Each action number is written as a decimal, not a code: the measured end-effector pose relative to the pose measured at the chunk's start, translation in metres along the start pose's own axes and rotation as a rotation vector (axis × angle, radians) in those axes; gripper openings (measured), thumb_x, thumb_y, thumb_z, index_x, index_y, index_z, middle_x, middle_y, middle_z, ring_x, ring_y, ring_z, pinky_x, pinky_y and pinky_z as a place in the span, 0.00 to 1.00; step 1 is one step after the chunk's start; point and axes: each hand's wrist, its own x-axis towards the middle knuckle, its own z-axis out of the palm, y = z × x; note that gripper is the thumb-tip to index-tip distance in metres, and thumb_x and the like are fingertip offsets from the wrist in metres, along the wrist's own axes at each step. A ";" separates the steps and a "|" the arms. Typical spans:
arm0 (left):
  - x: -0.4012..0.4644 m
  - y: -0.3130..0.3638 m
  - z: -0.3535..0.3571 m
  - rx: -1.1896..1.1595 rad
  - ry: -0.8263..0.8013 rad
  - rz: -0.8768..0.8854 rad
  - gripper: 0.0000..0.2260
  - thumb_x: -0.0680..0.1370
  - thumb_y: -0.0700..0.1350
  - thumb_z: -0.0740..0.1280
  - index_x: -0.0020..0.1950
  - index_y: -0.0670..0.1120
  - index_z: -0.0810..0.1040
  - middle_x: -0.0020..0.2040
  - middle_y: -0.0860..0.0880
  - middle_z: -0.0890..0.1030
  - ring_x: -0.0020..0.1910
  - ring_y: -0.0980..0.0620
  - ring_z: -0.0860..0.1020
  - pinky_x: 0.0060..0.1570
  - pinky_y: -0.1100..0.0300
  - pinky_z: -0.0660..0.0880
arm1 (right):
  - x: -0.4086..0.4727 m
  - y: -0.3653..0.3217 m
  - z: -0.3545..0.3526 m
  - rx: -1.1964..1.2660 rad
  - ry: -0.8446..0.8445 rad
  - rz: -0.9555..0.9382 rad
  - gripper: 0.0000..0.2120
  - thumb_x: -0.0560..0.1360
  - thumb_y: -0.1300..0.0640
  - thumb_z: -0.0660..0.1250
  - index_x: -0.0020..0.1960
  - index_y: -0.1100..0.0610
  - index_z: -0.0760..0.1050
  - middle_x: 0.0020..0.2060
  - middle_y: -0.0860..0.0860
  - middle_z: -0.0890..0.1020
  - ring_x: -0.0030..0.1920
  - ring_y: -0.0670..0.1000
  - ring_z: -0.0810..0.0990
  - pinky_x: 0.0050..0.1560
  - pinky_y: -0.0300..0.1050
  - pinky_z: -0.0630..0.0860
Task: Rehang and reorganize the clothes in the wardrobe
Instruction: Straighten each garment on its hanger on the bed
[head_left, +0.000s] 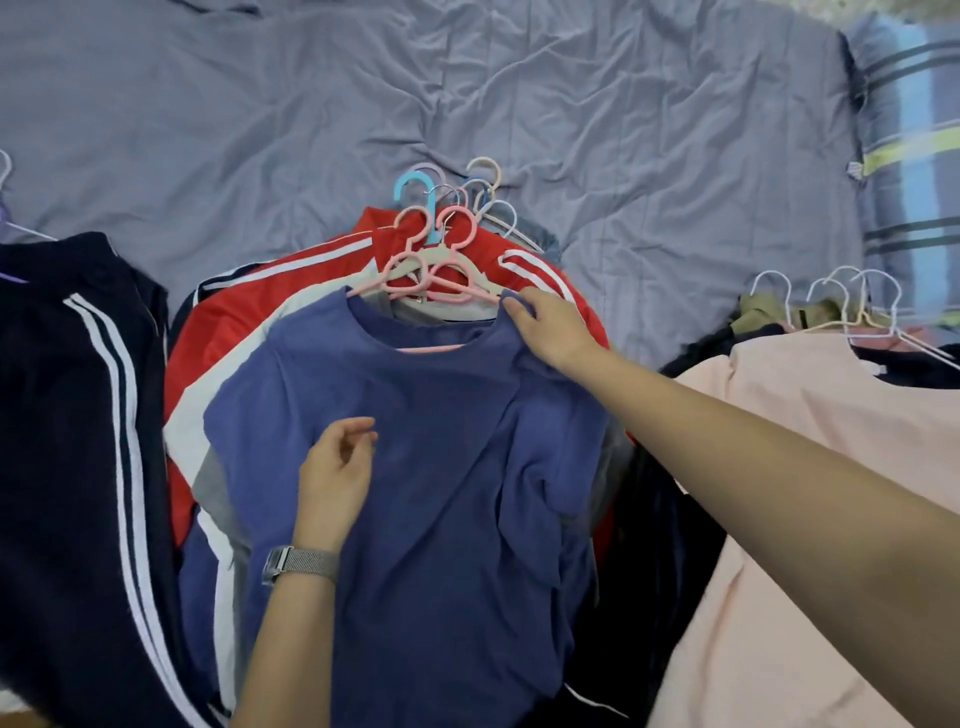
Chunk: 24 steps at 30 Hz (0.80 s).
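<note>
Blue T-shirt: laid flat at centre frame, topmost on a pile of hangered garments, on a pink hanger whose bar is seen through the neck opening.

Right hand: placed at the shirt's shoulder, right of the collar. Its fingers are curled onto the fabric at the neckline, just beside the end of the hanger arm; the cloth appears to be pinched, though the thumb is hidden.

Left hand: held over the chest of the shirt, lower centre, palm turned up. Fingers loosely curled, slightly apart, nothing held; whether the shirt is touched cannot be told. A metal-mesh watch band is worn at the wrist.

Red jacket with white stripes: beneath the blue shirt, upper part exposed.

Hanger hooks: clustered above the pile, in blue, pink, white and beige.

Navy garment with white stripes: left of frame.

Pale pink garment: right of frame, on white hangers.

Bed with grey-blue sheet: under everything, wrinkled.

Striped pillow: upper right.
</note>
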 end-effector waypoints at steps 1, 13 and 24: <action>0.001 0.003 -0.001 0.030 0.025 0.028 0.10 0.78 0.38 0.61 0.53 0.50 0.77 0.51 0.51 0.81 0.54 0.49 0.79 0.59 0.52 0.73 | -0.008 -0.007 -0.003 0.042 0.000 -0.015 0.15 0.81 0.54 0.58 0.36 0.56 0.67 0.34 0.47 0.73 0.37 0.49 0.72 0.36 0.39 0.61; -0.022 0.071 -0.054 0.611 0.273 0.467 0.13 0.80 0.50 0.55 0.61 0.52 0.75 0.58 0.51 0.77 0.62 0.46 0.71 0.56 0.45 0.60 | -0.168 0.015 -0.082 0.439 -0.012 -0.119 0.08 0.78 0.57 0.60 0.49 0.47 0.76 0.42 0.39 0.80 0.42 0.30 0.75 0.46 0.26 0.68; -0.196 0.132 -0.054 0.496 0.273 0.548 0.15 0.78 0.52 0.51 0.50 0.53 0.78 0.42 0.53 0.79 0.47 0.49 0.73 0.49 0.51 0.60 | -0.300 0.021 -0.171 0.302 0.228 -0.202 0.06 0.74 0.50 0.60 0.44 0.39 0.74 0.36 0.39 0.79 0.40 0.38 0.74 0.42 0.29 0.67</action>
